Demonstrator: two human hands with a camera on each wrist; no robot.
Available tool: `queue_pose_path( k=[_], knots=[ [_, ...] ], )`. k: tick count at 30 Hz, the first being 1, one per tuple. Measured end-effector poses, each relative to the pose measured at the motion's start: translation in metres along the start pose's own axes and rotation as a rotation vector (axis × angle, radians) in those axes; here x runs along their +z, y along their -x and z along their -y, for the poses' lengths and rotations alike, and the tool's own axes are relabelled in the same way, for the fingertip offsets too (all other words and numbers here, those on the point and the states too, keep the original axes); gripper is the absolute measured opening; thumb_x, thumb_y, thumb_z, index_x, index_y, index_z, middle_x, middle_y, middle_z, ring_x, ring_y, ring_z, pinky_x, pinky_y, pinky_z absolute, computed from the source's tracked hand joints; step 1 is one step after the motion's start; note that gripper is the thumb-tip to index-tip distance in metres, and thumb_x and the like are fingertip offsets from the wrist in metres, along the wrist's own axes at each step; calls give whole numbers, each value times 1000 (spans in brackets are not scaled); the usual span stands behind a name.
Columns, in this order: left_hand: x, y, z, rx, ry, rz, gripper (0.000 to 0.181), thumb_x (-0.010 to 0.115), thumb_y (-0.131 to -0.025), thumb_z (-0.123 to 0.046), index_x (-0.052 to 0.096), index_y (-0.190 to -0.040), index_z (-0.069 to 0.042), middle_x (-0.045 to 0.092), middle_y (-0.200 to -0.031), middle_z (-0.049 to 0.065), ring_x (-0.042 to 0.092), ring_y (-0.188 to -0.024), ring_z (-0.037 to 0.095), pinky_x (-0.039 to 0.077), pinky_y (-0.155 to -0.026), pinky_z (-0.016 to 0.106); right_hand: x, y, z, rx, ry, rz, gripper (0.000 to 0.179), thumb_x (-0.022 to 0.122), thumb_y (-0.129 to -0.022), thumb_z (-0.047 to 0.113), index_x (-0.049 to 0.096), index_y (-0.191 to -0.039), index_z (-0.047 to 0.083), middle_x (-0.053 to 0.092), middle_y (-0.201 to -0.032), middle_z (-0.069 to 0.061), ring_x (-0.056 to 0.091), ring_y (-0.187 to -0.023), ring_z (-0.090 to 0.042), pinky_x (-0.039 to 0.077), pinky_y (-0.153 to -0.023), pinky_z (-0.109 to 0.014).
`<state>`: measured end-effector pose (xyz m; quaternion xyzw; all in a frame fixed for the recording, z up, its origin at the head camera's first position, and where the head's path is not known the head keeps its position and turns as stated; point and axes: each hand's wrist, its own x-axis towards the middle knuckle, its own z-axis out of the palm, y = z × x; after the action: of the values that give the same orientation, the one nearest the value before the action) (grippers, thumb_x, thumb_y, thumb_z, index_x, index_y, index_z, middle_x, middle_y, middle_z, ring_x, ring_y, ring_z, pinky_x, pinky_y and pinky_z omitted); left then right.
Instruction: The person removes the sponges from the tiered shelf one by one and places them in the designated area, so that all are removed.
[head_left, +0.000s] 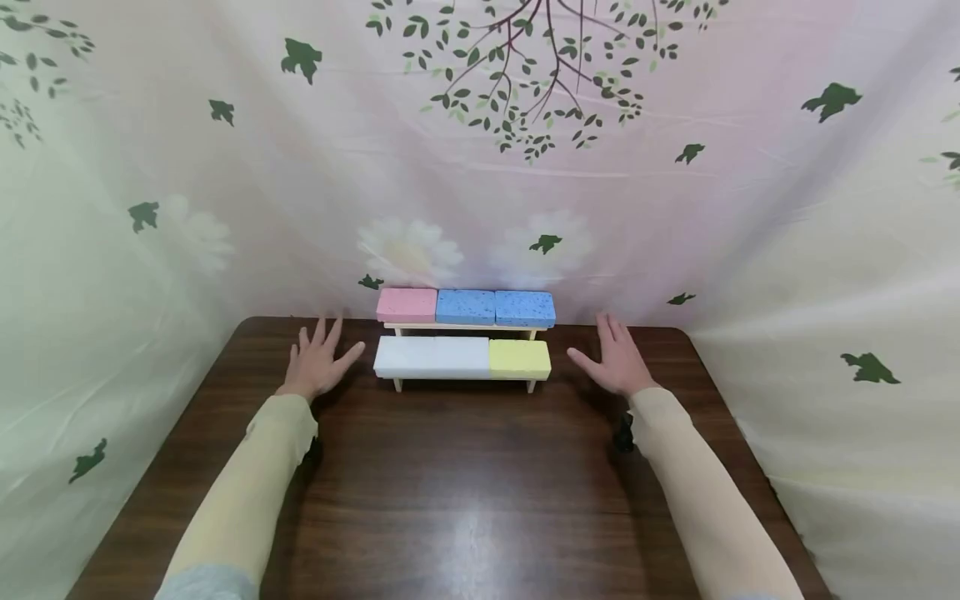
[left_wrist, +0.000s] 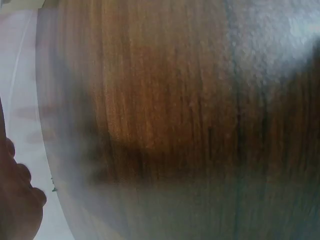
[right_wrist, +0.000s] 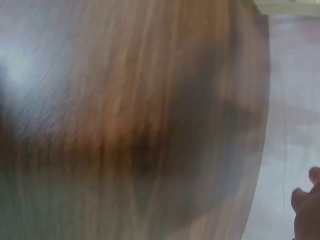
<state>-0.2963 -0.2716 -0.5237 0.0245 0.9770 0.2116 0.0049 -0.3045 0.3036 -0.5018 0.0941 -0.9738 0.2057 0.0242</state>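
Two low racks stand one behind the other at the back of the table, between my hands. On the back rack (head_left: pixel 465 327) sit a pink block (head_left: pixel 407 305) and two speckled blue blocks, a left blue block (head_left: pixel 466 307) and a right blue block (head_left: pixel 525 308). The front rack (head_left: pixel 465 380) bears white blocks (head_left: pixel 432 357) and a yellow block (head_left: pixel 520 359) at its right end. My left hand (head_left: pixel 318 363) is spread beside the racks on the left, holding nothing. To their right my right hand (head_left: pixel 619 360) reaches out, fingers straight and thumb toward the racks, also holding nothing.
The dark wooden table (head_left: pixel 465 483) ends at the back and sides against a hanging cloth (head_left: pixel 465 192) printed with leaves, birds and flowers. A black wrist device (head_left: pixel 624 433) shows under the right sleeve.
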Motion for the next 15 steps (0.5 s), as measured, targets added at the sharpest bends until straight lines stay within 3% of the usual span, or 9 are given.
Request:
queue_pose_path(
  k=[4,7,12,15],
  knots=[
    [-1,0,1,-23,118,12,92,30,-104,-73,10,-170,-13,5,-174,28,2,-154,61,6,-121,78,-7,-7,12,-10,-92,25,107,50,-99,73,6,-169,5,5,-175,-24,8,-160,-47,16,-125,-70],
    [-1,2,2,-42,241,4,94,25,-104,-76,18,-168,-8,17,-172,27,13,-156,54,14,-124,73,-10,-11,22,-22,-145,28,105,51,-101,69,6,-168,3,7,-175,-23,10,-160,-46,17,-126,-68],
    [0,11,-2,-54,464,-16,87,34,-105,-71,39,-160,-4,46,-157,26,40,-147,46,30,-122,67,-10,-13,41,-38,-222,36,103,54,-101,66,6,-169,4,10,-176,-19,12,-161,-41,17,-127,-65],
    [3,13,-11,-9,602,19,76,45,-107,-63,44,-158,-6,52,-152,24,46,-141,43,35,-119,66,-11,-15,46,-35,-234,44,103,52,-101,68,5,-169,7,9,-176,-17,12,-161,-41,18,-127,-65]
  ],
)
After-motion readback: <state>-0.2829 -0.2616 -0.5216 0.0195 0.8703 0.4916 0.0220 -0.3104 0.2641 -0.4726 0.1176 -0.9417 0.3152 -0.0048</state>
